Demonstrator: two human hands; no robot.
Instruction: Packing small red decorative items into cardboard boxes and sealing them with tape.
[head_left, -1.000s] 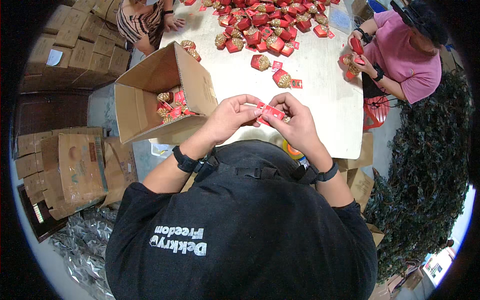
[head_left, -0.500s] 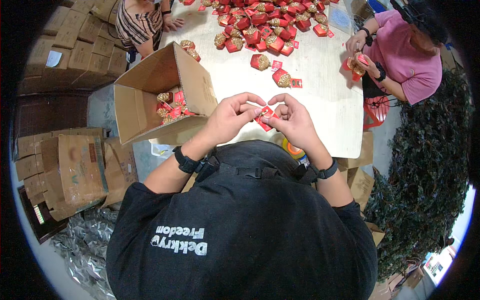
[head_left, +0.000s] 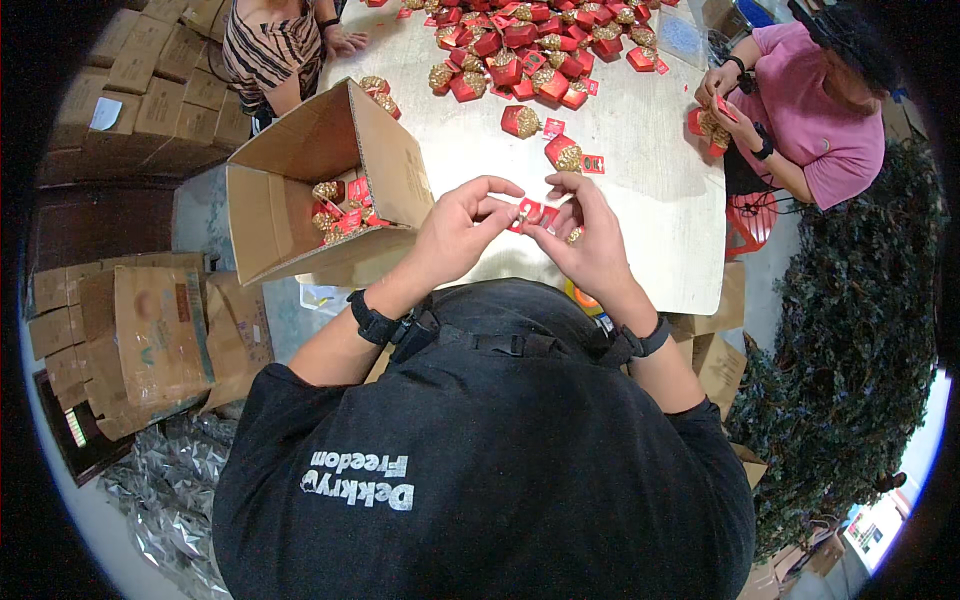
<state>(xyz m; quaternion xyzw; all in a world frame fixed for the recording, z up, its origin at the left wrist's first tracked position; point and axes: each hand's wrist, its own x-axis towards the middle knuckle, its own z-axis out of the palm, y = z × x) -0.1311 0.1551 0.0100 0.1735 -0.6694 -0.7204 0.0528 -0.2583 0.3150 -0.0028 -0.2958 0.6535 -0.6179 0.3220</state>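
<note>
Over the table's near edge, my left hand (head_left: pixel 462 228) pinches a small red tag (head_left: pixel 531 211) between thumb and fingertips. My right hand (head_left: pixel 585 238) grips the same tag from the other side, its index finger arched above. A bit of gold, bumpy ornament (head_left: pixel 574 235) shows among the right hand's fingers; the rest of it is hidden. Just beyond my hands lie two red-and-gold acorn-shaped ornaments, a nearer one (head_left: pixel 564 153) and a farther one (head_left: pixel 519 121), both with red tags beside them.
An open cardboard box (head_left: pixel 400 165) on its side at the left holds several ornaments. A large heap of ornaments (head_left: pixel 540 50) covers the table's far part. One person (head_left: pixel 815 120) works at the right; another (head_left: pixel 270 55) stands far left. Dark foliage (head_left: pixel 840 350) fills the right side.
The red tag has tilted and turned between my fingers. My right hand has rolled, and gold ornament now shows in it. At far left, the other person has shifted slightly left.
</note>
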